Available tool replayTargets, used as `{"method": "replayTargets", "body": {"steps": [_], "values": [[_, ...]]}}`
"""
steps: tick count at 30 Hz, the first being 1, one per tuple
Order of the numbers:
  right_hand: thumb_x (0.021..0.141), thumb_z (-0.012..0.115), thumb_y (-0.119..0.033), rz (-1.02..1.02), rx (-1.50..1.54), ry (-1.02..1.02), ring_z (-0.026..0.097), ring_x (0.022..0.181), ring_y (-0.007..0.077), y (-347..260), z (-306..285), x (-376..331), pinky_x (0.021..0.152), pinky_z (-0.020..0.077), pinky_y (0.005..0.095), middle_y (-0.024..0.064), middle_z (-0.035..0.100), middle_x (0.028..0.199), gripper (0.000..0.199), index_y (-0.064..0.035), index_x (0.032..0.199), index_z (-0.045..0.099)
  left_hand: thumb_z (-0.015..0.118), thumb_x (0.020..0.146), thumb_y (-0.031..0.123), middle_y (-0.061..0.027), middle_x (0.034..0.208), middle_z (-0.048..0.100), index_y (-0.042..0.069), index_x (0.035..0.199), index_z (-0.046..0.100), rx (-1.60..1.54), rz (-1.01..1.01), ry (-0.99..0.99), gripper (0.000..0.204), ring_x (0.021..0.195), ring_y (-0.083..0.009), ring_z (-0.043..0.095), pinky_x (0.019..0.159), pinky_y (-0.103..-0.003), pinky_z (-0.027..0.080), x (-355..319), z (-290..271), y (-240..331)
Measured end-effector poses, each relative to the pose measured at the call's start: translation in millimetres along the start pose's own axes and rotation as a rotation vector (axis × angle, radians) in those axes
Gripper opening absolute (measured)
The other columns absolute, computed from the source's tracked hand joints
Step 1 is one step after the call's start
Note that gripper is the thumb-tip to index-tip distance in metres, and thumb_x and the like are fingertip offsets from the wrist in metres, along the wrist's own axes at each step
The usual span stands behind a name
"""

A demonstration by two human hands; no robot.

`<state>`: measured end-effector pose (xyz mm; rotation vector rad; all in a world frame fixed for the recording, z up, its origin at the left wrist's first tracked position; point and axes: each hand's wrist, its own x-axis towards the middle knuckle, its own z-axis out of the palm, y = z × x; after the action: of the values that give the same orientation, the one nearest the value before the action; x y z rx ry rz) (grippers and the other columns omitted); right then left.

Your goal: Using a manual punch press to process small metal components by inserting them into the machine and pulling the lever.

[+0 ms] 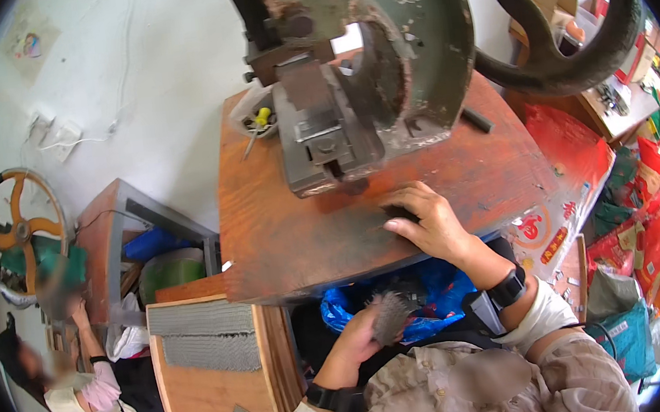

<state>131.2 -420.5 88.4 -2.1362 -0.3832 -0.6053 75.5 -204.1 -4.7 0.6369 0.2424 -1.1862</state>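
My left hand (355, 337) is closed around a bunch of thin grey metal pieces (391, 317), in front of the table's near edge. Over the reddish-brown wooden tabletop (301, 241) reaches my right hand (433, 224). Its fingers and thumb are apart, and I see nothing between them. Beyond it stands a worn green hand press (429, 43), with a metal die block (323, 138) at its base. The right hand is near the front of this block, apart from it. A blue plastic bag (438, 311) with dark contents hangs open below the table edge.
A wooden tray (205, 392) at left bears rows of grey pieces (207, 339) and one loose piece. A small tub (254, 111) with a yellow-handled tool sits beside the press. The big handwheel (557, 69) overhangs the right side, above red bags (654, 228). Another person (84, 393) works at far left.
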Motion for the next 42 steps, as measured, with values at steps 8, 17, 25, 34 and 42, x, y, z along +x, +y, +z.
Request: {"method": "replayTargets", "body": {"steps": [8,17,25,34,42], "values": [[0.069,0.069,-0.008,0.056,-0.097,-0.051,0.057,0.094,0.0341,2,-9,-10,0.085,0.0454,0.0399,0.0172,0.062,0.095,0.026,0.0013,0.093,0.063,0.066,0.084,0.017,-0.0162,0.094,0.067,0.001,0.100,0.066,1.396,1.052,0.614,0.022,0.084,-0.0274,0.065,0.075,-0.033,0.051,-51,-1,17],[0.072,0.063,-0.010,0.088,-0.122,-0.093,0.055,0.096,0.0326,-3,7,-2,0.088,0.0417,0.0392,0.0170,0.060,0.091,0.022,0.0045,0.089,0.062,0.048,0.092,0.033,-0.0278,0.124,0.050,-0.001,0.123,0.052,1.357,0.574,2.264,0.047,0.119,-0.0436,0.042,0.101,-0.045,0.034,-311,-259,123],[0.072,0.061,-0.009,0.103,-0.215,-0.097,0.053,0.094,0.0331,0,9,-1,0.087,0.0410,0.0391,0.0167,0.057,0.090,0.021,0.0049,0.088,0.059,0.060,0.085,0.030,-0.0251,0.111,0.059,-0.005,0.125,0.050,1.122,0.533,1.877,0.054,0.106,-0.0353,0.056,0.091,-0.039,0.044,-334,-292,143],[0.070,0.059,-0.006,0.083,-0.299,-0.113,0.051,0.094,0.0318,0,12,-2,0.088,0.0392,0.0376,0.0160,0.053,0.092,0.021,0.0044,0.088,0.057,0.081,0.064,0.016,-0.0172,0.088,0.068,-0.007,0.107,0.063,1.098,0.613,1.477,0.051,0.076,-0.0198,0.066,0.071,-0.030,0.052,-369,-300,160],[0.067,0.060,-0.004,0.080,-0.313,-0.092,0.051,0.094,0.0332,-4,14,-4,0.087,0.0402,0.0379,0.0164,0.052,0.093,0.023,0.0029,0.089,0.057,0.075,0.064,0.017,-0.0233,0.091,0.066,-0.007,0.104,0.063,1.383,0.392,1.538,0.048,0.085,-0.0314,0.066,0.077,-0.035,0.051,-352,-279,168]]}}
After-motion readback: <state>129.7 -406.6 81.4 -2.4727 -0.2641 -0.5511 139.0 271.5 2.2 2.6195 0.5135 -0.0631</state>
